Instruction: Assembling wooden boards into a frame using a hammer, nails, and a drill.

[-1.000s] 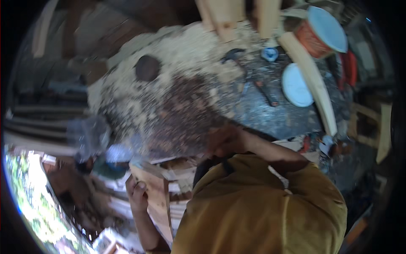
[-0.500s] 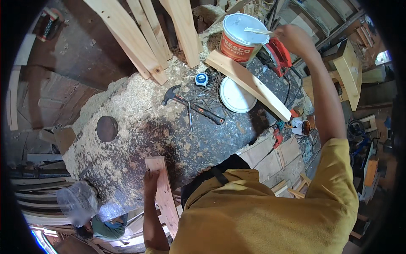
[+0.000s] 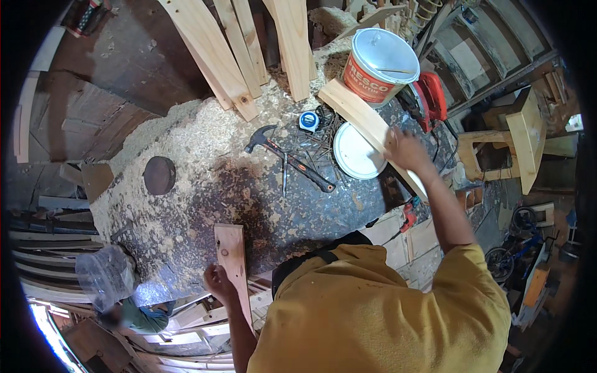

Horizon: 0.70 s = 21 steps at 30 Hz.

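Note:
My right hand [image 3: 407, 151] is on a pale wooden plank [image 3: 356, 110], its fingers bent around the far edge. Under the plank a round white lid [image 3: 357, 153] partly shows. Beside them stands a red-labelled bucket [image 3: 372, 85] of white glue, open at the top, with a thin stick [image 3: 394, 70] across it. My left hand [image 3: 219, 283] is curled, with nothing visible in it, just left of a knotted board [image 3: 232, 252] that rests against the bench edge. A hammer [image 3: 292, 160] and a thin metal punch-like rod [image 3: 285, 176] lie on the dark worktop [image 3: 267, 211].
A tape measure [image 3: 308, 121] sits near scattered nails [image 3: 318, 142]. Tapered wooden pieces [image 3: 291, 46] lie at the far side. A red power tool [image 3: 430, 99] is right of the bucket. A dark round block [image 3: 160, 175] stands left; another person's green sleeve [image 3: 144, 318] shows lower left.
My right hand has left the stick at the bucket and come down to the plank. My left hand has let go of the knotted board and moved slightly nearer me.

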Each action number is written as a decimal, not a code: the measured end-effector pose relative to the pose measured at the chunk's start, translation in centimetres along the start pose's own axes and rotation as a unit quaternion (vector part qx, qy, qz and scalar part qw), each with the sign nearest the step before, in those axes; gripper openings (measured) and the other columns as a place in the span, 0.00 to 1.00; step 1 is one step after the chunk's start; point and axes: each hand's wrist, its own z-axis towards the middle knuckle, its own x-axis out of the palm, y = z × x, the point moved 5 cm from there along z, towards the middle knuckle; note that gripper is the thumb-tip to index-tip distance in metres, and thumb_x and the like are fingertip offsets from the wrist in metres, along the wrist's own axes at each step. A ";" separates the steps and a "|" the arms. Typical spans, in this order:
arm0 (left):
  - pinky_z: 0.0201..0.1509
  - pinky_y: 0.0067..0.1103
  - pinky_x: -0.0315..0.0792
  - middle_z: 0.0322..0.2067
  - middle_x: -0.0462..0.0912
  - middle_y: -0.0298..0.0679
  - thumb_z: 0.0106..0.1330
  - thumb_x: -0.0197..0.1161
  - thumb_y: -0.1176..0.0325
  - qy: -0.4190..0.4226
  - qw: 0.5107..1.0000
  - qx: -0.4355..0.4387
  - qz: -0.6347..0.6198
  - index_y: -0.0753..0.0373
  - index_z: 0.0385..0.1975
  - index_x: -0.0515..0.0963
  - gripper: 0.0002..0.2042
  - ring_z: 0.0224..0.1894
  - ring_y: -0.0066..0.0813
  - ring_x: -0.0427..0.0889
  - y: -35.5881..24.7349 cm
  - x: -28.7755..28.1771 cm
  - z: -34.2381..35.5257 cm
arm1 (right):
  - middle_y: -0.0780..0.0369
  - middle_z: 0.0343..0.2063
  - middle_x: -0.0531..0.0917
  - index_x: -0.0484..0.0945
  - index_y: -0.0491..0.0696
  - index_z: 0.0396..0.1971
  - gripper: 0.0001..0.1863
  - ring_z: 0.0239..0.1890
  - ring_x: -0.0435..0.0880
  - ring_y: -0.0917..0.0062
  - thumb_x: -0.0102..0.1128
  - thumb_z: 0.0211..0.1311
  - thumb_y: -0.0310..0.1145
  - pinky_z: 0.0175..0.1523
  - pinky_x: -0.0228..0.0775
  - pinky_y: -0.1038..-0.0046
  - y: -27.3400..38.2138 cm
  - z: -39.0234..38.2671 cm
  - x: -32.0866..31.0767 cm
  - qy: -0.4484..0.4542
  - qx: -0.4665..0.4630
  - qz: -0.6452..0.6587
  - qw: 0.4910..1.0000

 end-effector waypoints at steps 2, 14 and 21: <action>0.36 0.23 0.70 0.35 0.76 0.41 0.61 0.58 0.70 0.030 0.999 0.022 -0.026 0.69 0.41 0.75 0.12 0.32 0.26 0.73 -2.3 0.9 -0.9 | 0.45 0.50 0.72 0.59 0.51 0.59 0.40 0.52 0.74 0.53 0.66 0.49 0.48 0.58 0.65 0.60 0.3 -1.1 1.3 0.051 0.042 0.120 0.991; 0.55 0.25 0.68 0.52 0.72 0.51 0.58 0.62 0.67 0.426 0.874 0.091 -0.218 0.69 0.53 0.68 0.24 0.52 0.34 0.74 -19.1 7.1 -0.6 | 0.58 0.39 0.83 0.74 0.40 0.49 0.26 0.34 0.84 0.77 0.59 0.58 0.44 0.43 0.76 0.73 4.7 -9.4 2.7 0.238 -0.047 0.788 0.565; 0.57 0.27 0.67 0.52 0.64 0.47 0.54 0.66 0.75 0.307 0.870 0.155 -0.353 0.67 0.63 0.49 0.38 0.55 0.34 0.67 -30.9 6.7 -0.9 | 0.59 0.42 0.82 0.72 0.39 0.53 0.30 0.43 0.81 0.77 0.54 0.60 0.49 0.49 0.72 0.74 18.2 -12.9 -1.6 0.305 -0.181 0.781 0.513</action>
